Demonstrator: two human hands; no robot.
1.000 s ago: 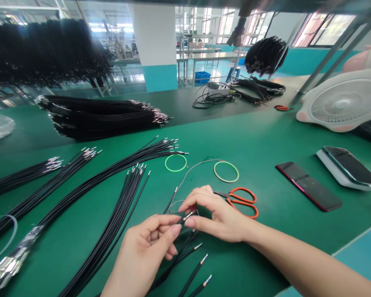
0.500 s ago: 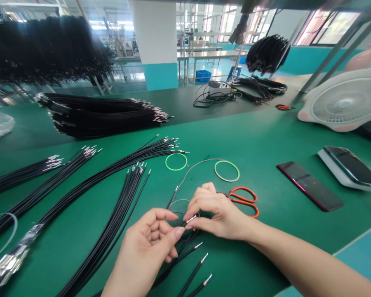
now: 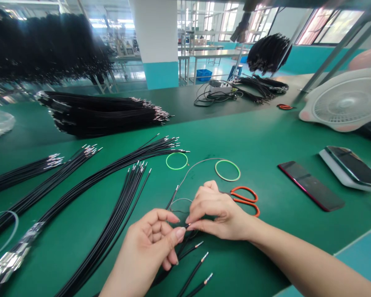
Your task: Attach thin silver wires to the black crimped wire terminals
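Right hand (image 3: 221, 214) pinching cable (image 3: 187, 226) — scissors (image 3: 245, 201) near, phone (image 3: 311, 185) apart, forearm (image 3: 297, 255) over table-edge (image 3: 358, 239)

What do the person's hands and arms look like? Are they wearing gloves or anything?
No gloves! The left hand and right hand are bare, and no rings show. The left wrist has no bracelet or watch in view. The right forearm is bare too, with no sleeve showing.

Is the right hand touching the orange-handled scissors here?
Cannot tell. In the head view, the right hand overlaps the scissors and hides part of them, so neither contact nor a gap shows plainly.
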